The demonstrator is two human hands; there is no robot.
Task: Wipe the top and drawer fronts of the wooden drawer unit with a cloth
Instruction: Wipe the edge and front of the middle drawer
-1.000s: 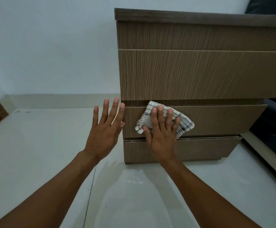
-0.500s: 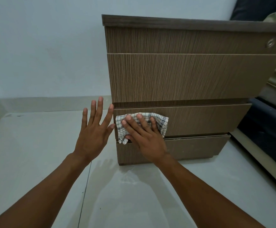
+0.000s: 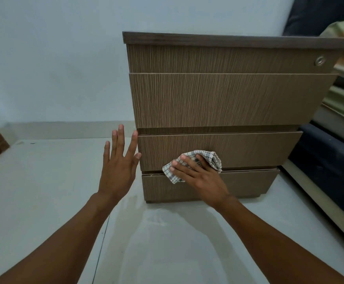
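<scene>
Right hand (image 3: pixel 203 177) flat, pressing the checked cloth (image 3: pixel 195 162) against the third drawer front (image 3: pixel 249 148), at its lower edge, left of middle. Left hand (image 3: pixel 117 169) open, fingers spread, empty, beside the unit's (image 3: pixel 228 99) left edge.

Dim, soft light; sharp centre, wide-angle bending at edges.

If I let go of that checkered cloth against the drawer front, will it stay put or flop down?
Probably flop and drop. The checkered cloth looks thin and limp: it bunches beside the right hand, and one corner hangs below. The drawer front is vertical and looks smooth, so likely only the hand's pressure keeps it there.
</scene>
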